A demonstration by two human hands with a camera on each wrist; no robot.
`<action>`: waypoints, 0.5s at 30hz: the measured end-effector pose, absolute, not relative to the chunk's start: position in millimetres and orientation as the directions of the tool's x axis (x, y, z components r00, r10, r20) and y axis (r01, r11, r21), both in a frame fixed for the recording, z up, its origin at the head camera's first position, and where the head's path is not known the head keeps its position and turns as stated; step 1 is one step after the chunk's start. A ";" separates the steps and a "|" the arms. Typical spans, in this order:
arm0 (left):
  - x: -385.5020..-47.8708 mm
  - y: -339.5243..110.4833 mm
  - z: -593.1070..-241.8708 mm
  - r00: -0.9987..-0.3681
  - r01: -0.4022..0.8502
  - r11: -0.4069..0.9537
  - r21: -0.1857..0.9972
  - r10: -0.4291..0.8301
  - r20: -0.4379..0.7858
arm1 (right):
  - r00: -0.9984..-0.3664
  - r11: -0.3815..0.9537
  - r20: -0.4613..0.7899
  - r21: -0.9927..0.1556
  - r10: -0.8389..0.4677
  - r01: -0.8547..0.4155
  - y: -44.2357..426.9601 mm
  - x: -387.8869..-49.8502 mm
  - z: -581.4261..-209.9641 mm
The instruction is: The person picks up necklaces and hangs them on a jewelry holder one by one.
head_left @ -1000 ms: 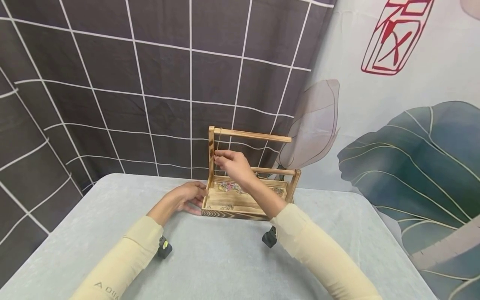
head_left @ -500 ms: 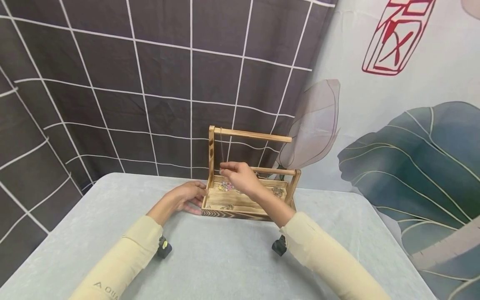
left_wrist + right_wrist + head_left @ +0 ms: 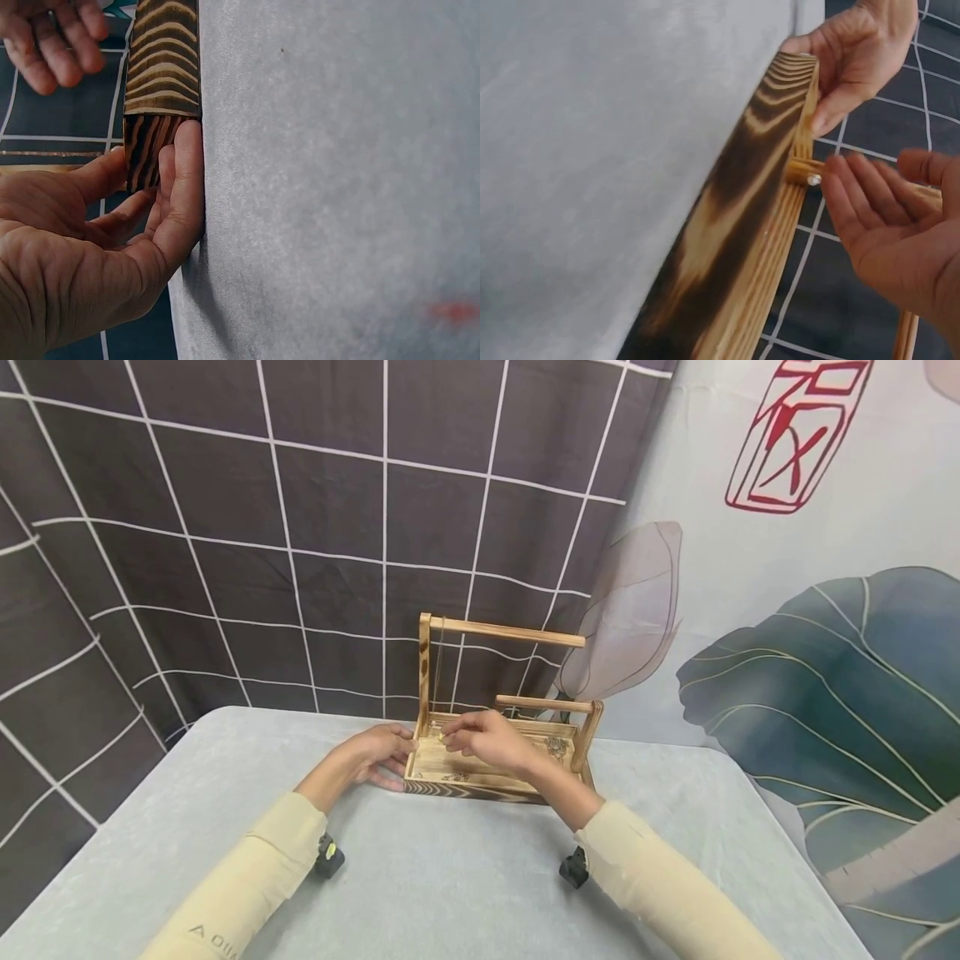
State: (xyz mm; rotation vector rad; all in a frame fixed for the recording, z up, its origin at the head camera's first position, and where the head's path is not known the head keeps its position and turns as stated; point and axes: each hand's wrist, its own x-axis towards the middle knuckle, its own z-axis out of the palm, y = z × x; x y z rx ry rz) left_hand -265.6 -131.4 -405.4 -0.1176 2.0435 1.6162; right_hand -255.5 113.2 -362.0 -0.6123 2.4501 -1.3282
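A wooden jewelry stand (image 3: 480,792) with a shallow tray and two horizontal bars stands at the back of the table. My left hand (image 3: 375,752) holds the tray's left end, its thumb at the upper edge and other fingers against the end face and lower corner, as the left wrist view shows. A thin necklace (image 3: 438,672) hangs from the left part of the upper bar (image 3: 510,631). Over the tray's left half is my right hand (image 3: 487,739), its fingers loosely extended near the necklace's lower end. A small shiny piece (image 3: 814,180) shows beside its fingertips.
A second, lower bar (image 3: 543,702) rises from a post (image 3: 587,735) at the tray's right end. A small heap of jewelry (image 3: 557,746) lies in the tray, with more pieces (image 3: 455,776) near the front. A grey cloth (image 3: 420,877) covers the table; a dark gridded curtain (image 3: 322,585) hangs behind.
My right hand has moved down along the necklace from beside the upright to just above the tray. The necklace now hangs free of it. My left hand has stayed in place.
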 end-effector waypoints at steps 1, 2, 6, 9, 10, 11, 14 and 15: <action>-265.5 -131.4 -405.5 -0.857 -0.381 0.280 0.881 0.249 -0.450 | -0.852 0.491 -0.052 -0.835 -0.522 -0.250 114.5 -255.2 -364.3; -265.4 -131.3 -405.7 -0.857 -0.381 0.280 0.881 0.250 -0.451 | -0.836 0.497 -0.065 -0.829 -0.544 -0.259 116.0 -254.2 -366.3; -265.3 -131.4 -406.0 -0.858 -0.377 0.283 0.882 0.252 -0.448 | -0.777 0.529 -0.095 -0.783 -0.622 -0.328 121.5 -250.8 -374.3; -265.7 -131.9 -406.1 -0.858 -0.372 0.288 0.882 0.256 -0.445 | -0.755 0.548 -0.108 -0.754 -0.647 -0.362 124.4 -247.9 -377.4; -265.8 -132.1 -406.0 -0.858 -0.371 0.289 0.882 0.257 -0.445 | -0.750 0.556 -0.110 -0.742 -0.652 -0.374 125.2 -247.2 -378.4; -265.8 -132.3 -405.8 -0.858 -0.371 0.289 0.883 0.258 -0.444 | -0.749 0.564 -0.118 -0.736 -0.652 -0.375 126.1 -246.6 -379.3; -265.9 -132.9 -405.5 -0.856 -0.372 0.288 0.882 0.261 -0.446 | -0.756 0.594 -0.142 -0.715 -0.639 -0.368 129.2 -245.2 -382.8; -265.9 -133.0 -405.4 -0.855 -0.375 0.287 0.882 0.260 -0.448 | -0.758 0.603 -0.150 -0.710 -0.634 -0.364 130.5 -245.2 -384.1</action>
